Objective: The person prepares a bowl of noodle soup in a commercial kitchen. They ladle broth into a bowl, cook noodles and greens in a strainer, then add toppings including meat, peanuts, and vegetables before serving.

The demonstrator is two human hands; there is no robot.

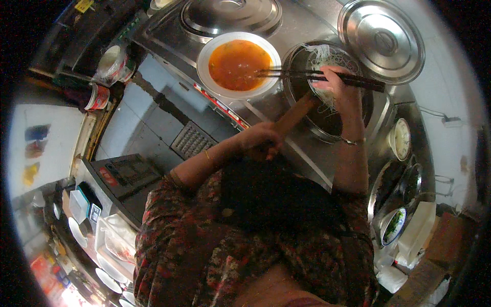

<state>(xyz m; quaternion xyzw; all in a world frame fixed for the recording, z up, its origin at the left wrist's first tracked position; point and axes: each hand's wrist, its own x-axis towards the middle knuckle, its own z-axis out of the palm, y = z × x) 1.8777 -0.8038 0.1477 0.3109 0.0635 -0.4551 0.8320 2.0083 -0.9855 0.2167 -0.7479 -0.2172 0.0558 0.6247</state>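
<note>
My right hand (334, 82) grips long dark chopsticks (299, 73) above the right side of a deep metal pot (328, 132); their tips reach left over the rim of a white bowl (205, 76) of orange-red soup (238, 63). Closed around a wooden handle (297, 113), my left hand (264, 140) is at the pot's lower left. The handle slants up into the pot. Thin white noodles (326, 57) lie under my right hand in what seems to be a strainer, mostly hidden by that hand. Whether the handle joins it is not plain.
One round steel lid (383, 42) leans at the pot's upper right; another lid (232, 17) lies behind the soup bowl. On the right are a patterned bowl (401, 139) and a bowl of chopped greens (394, 227). Plastic tubs (111, 63) stand left of the steel counter (307, 19).
</note>
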